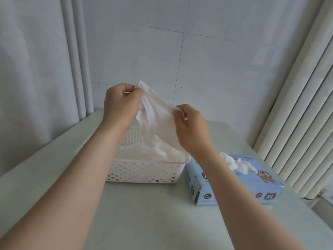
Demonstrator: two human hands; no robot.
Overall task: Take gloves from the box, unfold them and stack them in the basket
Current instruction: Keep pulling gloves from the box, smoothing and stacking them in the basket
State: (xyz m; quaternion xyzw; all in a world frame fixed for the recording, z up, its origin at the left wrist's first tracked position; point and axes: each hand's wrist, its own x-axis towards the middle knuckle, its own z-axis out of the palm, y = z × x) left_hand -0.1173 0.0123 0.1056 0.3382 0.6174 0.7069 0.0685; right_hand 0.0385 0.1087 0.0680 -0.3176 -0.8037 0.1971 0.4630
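- Head view, where things are: the left hand [120, 103] is pinching the upper corner of a thin white glove [156, 121], its fingers [134, 92] clamped on the film. The right hand [191, 127] is gripping the glove's lower right edge with its fingers [178, 112] curled tight. The glove is hanging stretched in the air above the far side of the basket [140, 172]. Its lower end is drooping toward the stack of gloves [144, 153] already inside.
- Head view, risks: the film is looking very thin, so pulling the two hands apart too hard is likely to be tearing it or slipping it out of one pinch. The drooping end may be dragging across the stack and rumpling it. The right forearm is passing just over the tuft of gloves [237, 165] poking from the box [234, 186] on the counter [162, 213] and could be catching it.
- Head view, hard to tell: the glove's finger shapes are not showing, so how far it is unfolded is unclear. The left forearm is covering the basket's left end, the right forearm is hiding part of the box opening, and the stack's count is unreadable.
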